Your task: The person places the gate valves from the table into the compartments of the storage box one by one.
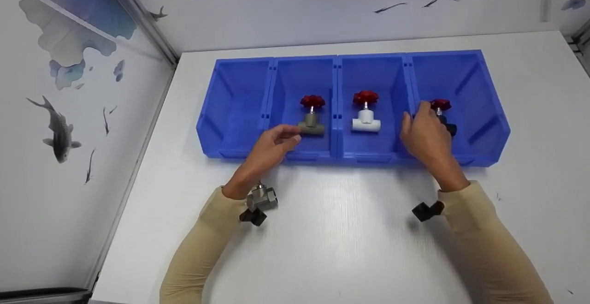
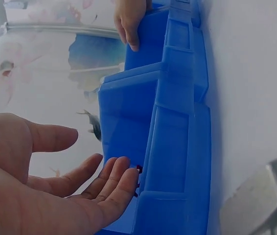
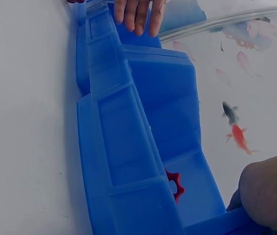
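My left hand [image 1: 272,145] hovers at the front of the second blue bin, fingertips right at a grey-green tee valve [image 1: 311,124] with a red handwheel. In the left wrist view this hand's fingers [image 2: 114,181] are loosely spread with nothing between them. Across the divider, a white valve [image 1: 366,119] with a red handwheel stands in the third bin. My right hand [image 1: 428,131] is over the left side of the fourth bin, partly covering a black valve [image 1: 449,128] with a red handwheel. Its fingertips are hidden, so I cannot tell whether they grip it.
Four joined blue bins [image 1: 339,110] form a row on the white table [image 1: 341,230]. A metal valve [image 1: 263,199] lies on the table beside the left wrist. Black wrist mounts [image 1: 427,211] stick out from the sleeves. Patterned walls [image 1: 295,13] border the table behind and at left.
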Tool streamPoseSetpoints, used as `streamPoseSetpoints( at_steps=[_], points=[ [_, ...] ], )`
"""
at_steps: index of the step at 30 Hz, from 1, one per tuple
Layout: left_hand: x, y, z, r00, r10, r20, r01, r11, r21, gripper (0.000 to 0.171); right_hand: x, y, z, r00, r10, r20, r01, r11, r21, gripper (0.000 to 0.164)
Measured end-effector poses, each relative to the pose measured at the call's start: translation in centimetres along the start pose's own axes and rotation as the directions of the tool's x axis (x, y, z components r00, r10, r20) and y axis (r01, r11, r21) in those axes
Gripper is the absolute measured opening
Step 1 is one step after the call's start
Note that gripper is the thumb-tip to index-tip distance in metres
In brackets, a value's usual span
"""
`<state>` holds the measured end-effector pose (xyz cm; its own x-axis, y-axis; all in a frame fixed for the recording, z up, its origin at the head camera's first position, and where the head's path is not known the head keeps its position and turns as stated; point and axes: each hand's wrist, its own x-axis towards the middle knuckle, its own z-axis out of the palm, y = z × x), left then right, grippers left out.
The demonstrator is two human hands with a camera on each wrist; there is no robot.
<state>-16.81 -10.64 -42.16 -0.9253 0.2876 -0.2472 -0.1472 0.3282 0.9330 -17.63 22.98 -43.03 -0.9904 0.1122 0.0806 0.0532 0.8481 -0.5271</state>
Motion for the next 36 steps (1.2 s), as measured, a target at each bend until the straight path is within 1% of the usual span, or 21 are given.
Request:
streamPoseSetpoints(
  at_steps=[4,10,12,17,21,23,28,32,36],
  points=[
    [-0.4,-0.1,-0.3,1.0,0.015,0.014,-0.014,0.999,-0.035,0.042,0.0,0.0,-0.1,1.0,0.003,0.001,-0.003,1.0,0.006,0.052],
    [-1.4,0.0,-0.8,0.999,0.036,0.002,-0.036,0.998,-0.052,0.033,0.0,0.0,0.0,1.0,0.001,-0.014,-0.001,1.0,0.005,0.051],
    [-1.8,0.0,-1.0,0.999,0.038,-0.004,-0.038,0.998,-0.056,0.033,0.0,0.0,0.0,1.0,0.0,-0.019,0.0,1.0,0.005,0.051],
    [-2.8,-0.2,-1.7,0.999,0.03,-0.012,-0.031,0.997,-0.072,0.032,0.0,0.0,0.0,1.0,0.009,-0.01,-0.009,1.0,0.005,0.051],
    [-3.7,-0.4,-2.3,1.0,0.009,-0.02,-0.01,0.997,-0.082,0.032,0.0,0.0,0.0,1.0,0.015,-0.003,-0.015,1.0,0.005,0.052],
    [-4.2,-0.6,-2.7,1.0,-0.013,-0.025,0.011,0.996,-0.085,0.032,0.0,0.0,0.0,1.0,0.012,-0.004,-0.012,1.0,0.004,0.052],
    [-5.2,-1.3,-3.6,0.999,-0.033,-0.04,0.028,0.993,-0.118,0.034,0.0,0.0,0.0,1.0,0.003,-0.015,-0.003,1.0,-0.002,0.05],
    [-5.9,-1.9,-4.5,0.998,-0.021,-0.057,0.014,0.992,-0.122,0.034,-0.1,0.0,0.0,1.0,0.001,-0.017,-0.002,1.0,-0.009,0.051],
    [-6.6,-2.4,-5.4,0.999,-0.003,-0.054,-0.002,0.996,-0.09,0.034,-0.1,0.0,0.0,1.0,0.004,-0.013,-0.004,1.0,-0.006,0.052]
  ],
)
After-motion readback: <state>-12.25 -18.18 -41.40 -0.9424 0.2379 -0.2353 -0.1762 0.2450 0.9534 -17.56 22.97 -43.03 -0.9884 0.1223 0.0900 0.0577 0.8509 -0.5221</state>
